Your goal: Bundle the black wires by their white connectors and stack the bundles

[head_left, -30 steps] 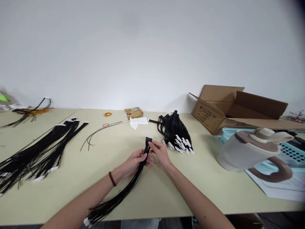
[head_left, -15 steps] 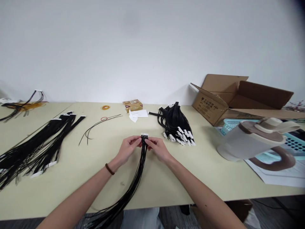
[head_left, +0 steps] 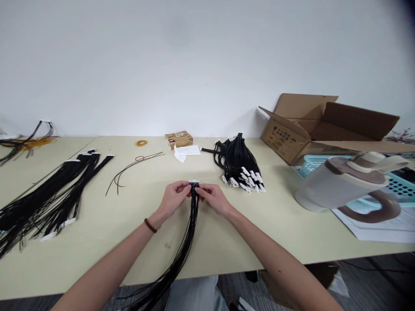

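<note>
Between my two hands is a wire harness [head_left: 188, 242], a bundle of thin black wires with a white connector [head_left: 194, 182] at its upper end. My left hand [head_left: 175, 197] pinches it just below the connector from the left. From the right, my right hand [head_left: 213, 198] pinches the same spot, its thumb on the wires. The connector points away from me, and the loose wires curve down over the table's front edge. My fingertips partly hide the wires beneath the connector.
Black harnesses [head_left: 78, 177] lie at the left, and a bundled pile with white connectors [head_left: 238, 160] at centre right. Loose wires [head_left: 129, 166], rubber bands [head_left: 141, 143], a small gold box [head_left: 179, 139], a cardboard box [head_left: 285, 140], a large cup [head_left: 333, 183] and a teal basket [head_left: 313, 163] are also here.
The view has tilted slightly, so things on the table sit a little higher in the picture. Both hands keep their pinch on the harness, with hardly any movement.
</note>
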The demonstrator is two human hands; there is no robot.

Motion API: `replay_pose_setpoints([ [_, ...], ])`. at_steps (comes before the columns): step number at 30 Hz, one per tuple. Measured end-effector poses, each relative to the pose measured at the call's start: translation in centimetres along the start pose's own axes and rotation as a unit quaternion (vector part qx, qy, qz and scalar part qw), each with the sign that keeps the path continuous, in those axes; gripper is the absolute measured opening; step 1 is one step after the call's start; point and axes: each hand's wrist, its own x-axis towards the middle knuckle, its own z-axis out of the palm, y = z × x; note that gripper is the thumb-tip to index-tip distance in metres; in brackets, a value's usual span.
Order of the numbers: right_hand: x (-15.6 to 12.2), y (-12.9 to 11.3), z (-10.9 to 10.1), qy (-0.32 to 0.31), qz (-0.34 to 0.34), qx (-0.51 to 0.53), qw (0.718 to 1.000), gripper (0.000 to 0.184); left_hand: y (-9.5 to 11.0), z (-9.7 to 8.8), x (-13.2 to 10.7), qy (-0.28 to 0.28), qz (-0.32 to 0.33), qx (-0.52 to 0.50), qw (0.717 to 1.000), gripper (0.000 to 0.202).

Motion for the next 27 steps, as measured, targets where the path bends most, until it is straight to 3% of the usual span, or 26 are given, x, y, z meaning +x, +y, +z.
replay_pose_setpoints([
  [17,0.0,0.6,0.4,0.091,0.008,-0.019,0.996,0.031,-0.1,0.5,-0.4,0.015,0.006,0.094,0.995,0.021],
  [27,-0.3,0.8,0.6,0.133,-0.102,-0.22,0.961,0.022,-0.5,0.9,-0.5,0.006,0.0,0.03,1.0,0.019],
])
